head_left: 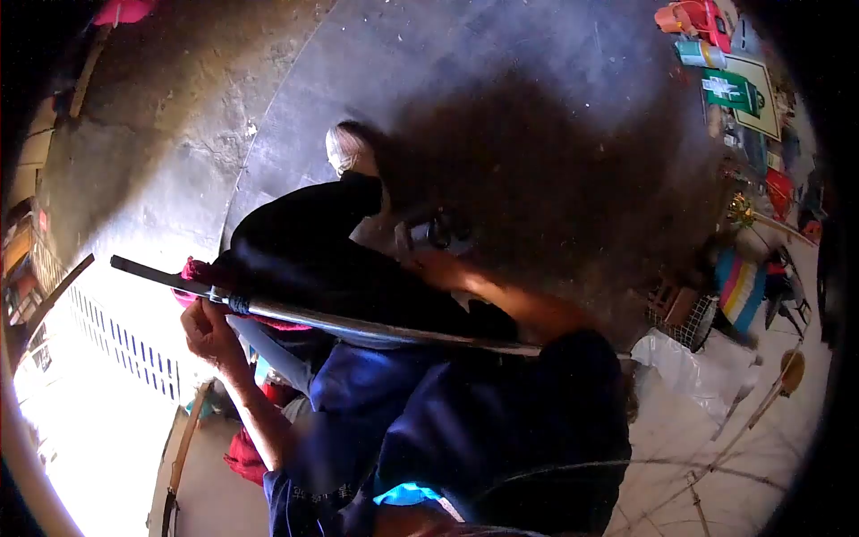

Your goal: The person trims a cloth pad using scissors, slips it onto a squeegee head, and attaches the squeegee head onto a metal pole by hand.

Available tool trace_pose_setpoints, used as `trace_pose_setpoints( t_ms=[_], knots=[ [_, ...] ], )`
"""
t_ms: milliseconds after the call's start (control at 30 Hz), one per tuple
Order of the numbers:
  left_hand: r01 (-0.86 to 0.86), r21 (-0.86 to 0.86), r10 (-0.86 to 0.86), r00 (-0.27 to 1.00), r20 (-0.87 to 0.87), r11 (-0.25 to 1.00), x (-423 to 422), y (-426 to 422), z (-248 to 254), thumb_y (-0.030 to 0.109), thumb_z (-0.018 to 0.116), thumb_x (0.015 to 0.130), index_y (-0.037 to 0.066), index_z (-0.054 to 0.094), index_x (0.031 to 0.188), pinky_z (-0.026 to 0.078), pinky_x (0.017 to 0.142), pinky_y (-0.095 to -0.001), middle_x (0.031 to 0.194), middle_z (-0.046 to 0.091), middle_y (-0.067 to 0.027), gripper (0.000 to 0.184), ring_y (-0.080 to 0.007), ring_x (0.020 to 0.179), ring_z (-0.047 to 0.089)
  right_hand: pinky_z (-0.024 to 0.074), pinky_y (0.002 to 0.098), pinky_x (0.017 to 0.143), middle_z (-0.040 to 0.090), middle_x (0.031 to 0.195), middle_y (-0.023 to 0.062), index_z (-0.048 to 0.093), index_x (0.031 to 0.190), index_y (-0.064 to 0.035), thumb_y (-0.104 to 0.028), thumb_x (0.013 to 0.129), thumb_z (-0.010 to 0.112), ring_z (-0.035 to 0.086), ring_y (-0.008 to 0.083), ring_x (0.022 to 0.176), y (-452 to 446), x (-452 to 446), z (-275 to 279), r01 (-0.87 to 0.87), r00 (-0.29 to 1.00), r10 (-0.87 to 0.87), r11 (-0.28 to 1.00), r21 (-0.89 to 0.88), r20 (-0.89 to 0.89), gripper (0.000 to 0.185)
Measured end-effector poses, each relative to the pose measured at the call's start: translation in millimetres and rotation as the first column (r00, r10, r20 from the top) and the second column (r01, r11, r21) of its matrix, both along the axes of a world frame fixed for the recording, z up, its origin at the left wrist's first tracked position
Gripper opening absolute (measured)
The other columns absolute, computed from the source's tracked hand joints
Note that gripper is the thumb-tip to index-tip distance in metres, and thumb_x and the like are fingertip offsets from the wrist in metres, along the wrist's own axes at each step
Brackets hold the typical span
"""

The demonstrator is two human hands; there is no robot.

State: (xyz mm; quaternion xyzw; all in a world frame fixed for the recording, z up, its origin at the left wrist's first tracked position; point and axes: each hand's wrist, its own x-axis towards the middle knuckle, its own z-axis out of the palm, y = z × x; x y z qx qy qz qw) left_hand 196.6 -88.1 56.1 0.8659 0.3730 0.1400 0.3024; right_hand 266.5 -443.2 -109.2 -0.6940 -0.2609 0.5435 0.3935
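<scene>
A long, slightly bent pole (pixel 385 332) lies across my lap, its dark flat end sticking out at the left. Dark binding (pixel 237 303) wraps it near that end. My left hand (pixel 208 331) is closed at the pole just beside the binding, fingers bent against its underside. Beyond my dark-clothed leg (pixel 304 233), my right hand (pixel 437 268) is low near the floor, in shadow. Its fingers are too dark to make out. Nearest to it is a small tray-like item (pixel 452 240) with a dark round thing (pixel 439 231) on it.
A light-coloured shoe (pixel 347 148) rests on the concrete floor (pixel 465 54). A white slatted crate (pixel 125 345) is at the left. At the right are a wire basket (pixel 684 313), a striped cloth (pixel 741 291), plastic sheeting (pixel 698 371) and a green box (pixel 734 94).
</scene>
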Motion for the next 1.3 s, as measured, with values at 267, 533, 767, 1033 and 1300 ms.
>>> trace_pose_setpoints(
  t_ms=[267,533,767,1033,1300],
  knots=[
    [-0.025,0.166,0.040,0.995,-0.088,0.986,-6,4,-5,0.017,0.059,0.090,0.003,0.059,0.092,0.049,0.060,-0.0271,0.070,0.062,-0.0062,0.014,-0.0124,0.063,0.060,0.0397,0.0315,0.048,0.054,0.062,0.0049,0.062,0.079,-0.0095,-0.041,0.090,0.051,0.050,0.0128,0.054,-2,42,2,0.257,0.734,-0.374,0.926,-0.278,-0.567,0.035],
    [-0.138,0.040,0.143,0.970,-0.195,0.990,-8,3,-2,0.018,0.050,0.089,0.000,0.053,0.097,0.046,0.069,-0.0301,0.081,0.057,-0.0095,0.020,-0.0165,0.072,0.054,0.0426,0.0358,0.052,0.057,0.068,0.0082,0.062,0.084,-0.0080,-0.040,0.089,0.051,0.054,0.0183,0.058,-41,7,-130,0.325,0.919,-0.379,0.574,-0.751,0.108,0.034],
    [-0.147,-0.074,0.136,0.981,-0.138,0.986,-15,5,-11,0.021,0.052,0.090,0.000,0.050,0.106,0.042,0.083,-0.0333,0.096,0.053,-0.0092,0.027,-0.0194,0.090,0.052,0.0429,0.0370,0.055,0.058,0.072,0.0085,0.061,0.088,-0.0081,-0.042,0.089,0.051,0.054,0.0197,0.062,-32,-4,-173,0.290,0.948,-0.255,0.437,-0.852,0.191,0.035],
    [-0.224,-0.181,0.185,0.960,-0.209,0.958,-27,10,-11,0.037,0.055,0.089,0.000,0.041,0.129,0.041,0.093,-0.0360,0.117,0.056,-0.0120,0.056,-0.0231,0.109,0.053,0.0432,0.0384,0.058,0.058,0.076,0.0089,0.060,0.092,-0.0081,-0.043,0.089,0.050,0.055,0.0214,0.066,-19,0,-194,0.251,0.966,-0.174,0.429,-0.868,0.193,0.037],
    [-0.189,-0.197,0.172,0.980,-0.100,0.962,-4,3,-11,0.029,0.054,0.088,-0.002,0.045,0.120,0.041,0.087,-0.0314,0.106,0.052,-0.0067,0.045,-0.0190,0.097,0.050,0.0435,0.0397,0.062,0.059,0.080,0.0092,0.059,0.097,-0.0081,-0.045,0.089,0.050,0.056,0.0231,0.070,-4,33,-222,0.296,0.955,-0.163,0.463,-0.835,0.248,0.039]
  ],
)
